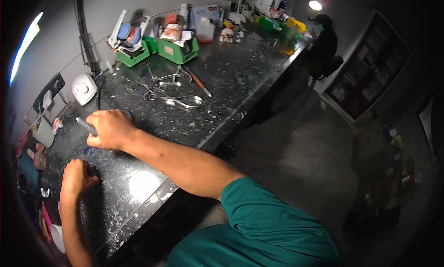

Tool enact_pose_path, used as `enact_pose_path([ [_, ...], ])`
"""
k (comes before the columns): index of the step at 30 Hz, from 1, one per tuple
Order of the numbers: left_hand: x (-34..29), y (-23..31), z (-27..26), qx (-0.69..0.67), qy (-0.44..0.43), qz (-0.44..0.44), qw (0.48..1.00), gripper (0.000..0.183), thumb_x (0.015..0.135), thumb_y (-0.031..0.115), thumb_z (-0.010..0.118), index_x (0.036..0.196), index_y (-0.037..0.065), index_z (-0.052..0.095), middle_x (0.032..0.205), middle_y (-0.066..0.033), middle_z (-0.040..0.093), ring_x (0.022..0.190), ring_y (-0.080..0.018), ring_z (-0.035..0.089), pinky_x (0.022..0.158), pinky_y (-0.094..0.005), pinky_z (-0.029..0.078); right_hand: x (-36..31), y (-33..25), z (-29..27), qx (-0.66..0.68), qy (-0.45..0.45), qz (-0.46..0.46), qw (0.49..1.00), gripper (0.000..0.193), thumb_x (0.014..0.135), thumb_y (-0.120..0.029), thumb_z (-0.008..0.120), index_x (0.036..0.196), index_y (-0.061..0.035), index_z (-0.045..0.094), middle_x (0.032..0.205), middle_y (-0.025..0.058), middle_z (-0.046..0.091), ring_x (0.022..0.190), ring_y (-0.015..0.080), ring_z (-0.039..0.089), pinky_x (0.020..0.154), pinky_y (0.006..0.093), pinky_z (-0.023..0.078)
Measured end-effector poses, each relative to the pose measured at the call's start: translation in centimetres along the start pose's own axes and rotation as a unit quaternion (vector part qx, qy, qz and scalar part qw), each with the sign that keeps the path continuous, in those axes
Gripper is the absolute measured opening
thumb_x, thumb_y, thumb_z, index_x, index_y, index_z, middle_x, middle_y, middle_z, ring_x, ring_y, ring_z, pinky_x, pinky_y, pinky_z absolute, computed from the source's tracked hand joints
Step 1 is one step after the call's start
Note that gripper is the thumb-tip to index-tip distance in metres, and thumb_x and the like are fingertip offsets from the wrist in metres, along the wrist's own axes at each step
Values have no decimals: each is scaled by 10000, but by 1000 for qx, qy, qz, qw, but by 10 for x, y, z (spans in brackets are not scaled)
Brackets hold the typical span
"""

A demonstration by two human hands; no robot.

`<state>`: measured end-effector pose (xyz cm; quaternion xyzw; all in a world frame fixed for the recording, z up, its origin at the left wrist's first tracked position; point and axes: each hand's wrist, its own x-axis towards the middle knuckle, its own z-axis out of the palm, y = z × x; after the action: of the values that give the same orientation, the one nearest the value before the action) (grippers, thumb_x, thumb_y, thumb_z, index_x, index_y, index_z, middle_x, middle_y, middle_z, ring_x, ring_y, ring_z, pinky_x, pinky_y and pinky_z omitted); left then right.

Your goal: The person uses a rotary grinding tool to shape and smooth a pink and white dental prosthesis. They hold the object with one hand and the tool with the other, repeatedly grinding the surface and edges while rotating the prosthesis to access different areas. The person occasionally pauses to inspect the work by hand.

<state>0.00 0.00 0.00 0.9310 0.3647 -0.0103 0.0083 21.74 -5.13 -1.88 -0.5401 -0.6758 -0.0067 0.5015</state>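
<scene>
My right hand (112, 129) is wrapped round a dark grey, cylindrical handpiece (85, 125) with a pale metal end, held above the black workbench (157, 139). A dark cord loops behind that hand. Lower down, my left hand (77, 178) rests at the bench top with its fingers curled in. What those fingers hold, if anything, is hidden from the head view. A white control box (84, 89) with a round dial stands beyond my right hand. Metal pliers (184, 101), scissor-like instruments (151, 89) and a brown-handled knife (199, 82) lie farther along the bench.
Green bins (178, 52) hold dental models; a white articulator (129, 35) sits in one. A plaster model (226, 35) and a bottle (204, 30) stand nearby. Cups and small models crowd the left side. A person (322, 40) sits at the far end. White dust covers the bench.
</scene>
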Motion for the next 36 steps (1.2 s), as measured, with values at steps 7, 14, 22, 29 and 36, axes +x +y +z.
enact_pose_path([
  [7,-3,-37,3,-464,76,-17,882,144,797,-32,636,894,36,554,749,1,585,627,-77,564,587,-251,482,-4,-3,9,48,3,-27,998,355,727,-297,682,945,-18,651,899,189,663,839,405,673,776,494,552],
  [14,-20,-66,29,-689,258,-25,677,392,995,136,628,1351,-9,547,1112,-95,665,1002,-151,651,943,-277,521,-13,-12,24,66,-5,-117,991,419,728,-302,717,1029,-15,667,916,176,671,864,364,680,780,448,557],
  [22,-23,-71,44,-786,325,-22,525,370,1019,115,576,1356,-28,524,1332,-190,606,1178,-247,638,1076,-342,505,-17,-19,28,45,-34,-156,986,432,749,-313,731,1056,-14,680,924,151,673,834,333,678,763,419,557],
  [29,-26,-63,39,-774,350,-3,529,359,1028,113,558,1359,-15,509,1332,-207,601,1172,-253,647,1061,-357,523,-18,-26,32,86,-9,-199,976,411,763,-314,733,1079,-61,663,867,104,640,789,304,673,709,407,549],
  [36,-29,-59,36,-774,343,14,532,354,1031,110,552,1363,-4,504,1337,-202,590,1192,-238,630,1072,-331,509,-19,-28,33,73,-9,-202,977,409,771,-324,739,1079,-69,655,872,104,637,793,303,674,707,405,553],
])
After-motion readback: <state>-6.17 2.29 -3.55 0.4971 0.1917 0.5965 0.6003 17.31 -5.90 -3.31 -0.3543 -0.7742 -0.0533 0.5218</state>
